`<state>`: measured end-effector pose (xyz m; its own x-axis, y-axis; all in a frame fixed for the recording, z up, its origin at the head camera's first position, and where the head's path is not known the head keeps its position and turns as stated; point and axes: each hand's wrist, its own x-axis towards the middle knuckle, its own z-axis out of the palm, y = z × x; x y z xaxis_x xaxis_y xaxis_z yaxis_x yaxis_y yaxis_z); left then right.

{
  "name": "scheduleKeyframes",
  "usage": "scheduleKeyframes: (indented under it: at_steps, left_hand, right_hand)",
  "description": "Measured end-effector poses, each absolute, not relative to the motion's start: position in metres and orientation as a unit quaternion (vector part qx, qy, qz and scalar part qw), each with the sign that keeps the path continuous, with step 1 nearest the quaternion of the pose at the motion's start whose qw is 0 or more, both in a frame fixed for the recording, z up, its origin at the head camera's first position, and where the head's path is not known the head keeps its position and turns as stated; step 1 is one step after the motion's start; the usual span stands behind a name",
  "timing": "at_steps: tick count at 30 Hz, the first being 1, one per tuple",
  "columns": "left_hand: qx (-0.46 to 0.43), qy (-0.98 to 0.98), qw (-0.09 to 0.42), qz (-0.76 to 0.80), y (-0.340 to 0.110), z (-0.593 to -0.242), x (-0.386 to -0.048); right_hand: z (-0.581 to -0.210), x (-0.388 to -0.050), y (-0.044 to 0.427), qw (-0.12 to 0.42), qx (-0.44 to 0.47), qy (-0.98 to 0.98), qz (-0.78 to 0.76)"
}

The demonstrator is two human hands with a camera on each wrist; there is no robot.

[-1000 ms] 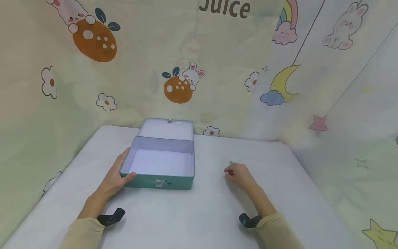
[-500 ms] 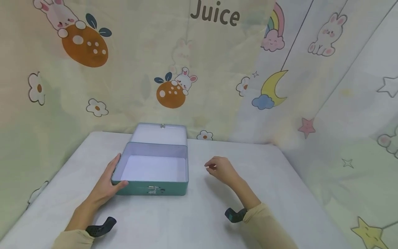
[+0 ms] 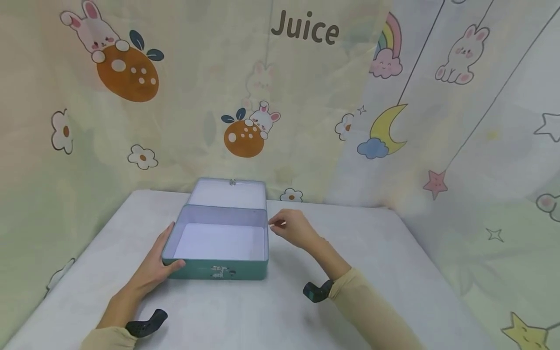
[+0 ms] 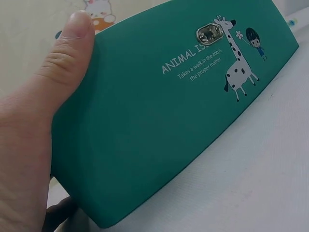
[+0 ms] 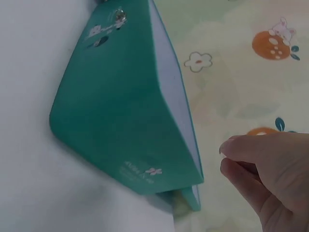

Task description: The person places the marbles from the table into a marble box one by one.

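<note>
A green box stands with its lid tipped back, its pale inside bare. My left hand grips its left front corner, thumb on the front face and fingers along the left side; the left wrist view shows the thumb close against the green front. Just beyond the box's right rim, my right hand is raised with thumb and forefinger pinched on a tiny pale thing, mostly hidden by the fingertips. In the right wrist view that hand is beside the box's upper edge, apart from it.
The box stands on a white-covered table. Behind and to both sides hangs a cloth printed with rabbits, flowers and stars. A black wrist device is on the left wrist, another on the right.
My right hand has moved left and away from me, from the table's right part to beside the box. A small greenish thing near it earlier no longer shows there. My left hand keeps its grip.
</note>
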<state>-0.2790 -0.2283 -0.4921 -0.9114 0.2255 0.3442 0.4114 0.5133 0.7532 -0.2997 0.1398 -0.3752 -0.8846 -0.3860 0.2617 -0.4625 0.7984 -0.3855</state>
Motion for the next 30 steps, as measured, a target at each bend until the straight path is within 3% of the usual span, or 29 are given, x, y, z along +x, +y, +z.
scheduleKeyframes:
  at_steps: [19,30]
  left_hand:
    - [-0.196,-0.860,0.128,-0.453,-0.232,-0.494,-0.281]
    - [-0.190,-0.866,0.126,-0.444,-0.230,-0.493,-0.280]
  right_hand:
    - [-0.364,-0.336,0.097,-0.037,0.259,-0.953,0.154]
    - [-0.382,-0.346,0.060,-0.070,0.291,-0.949,0.101]
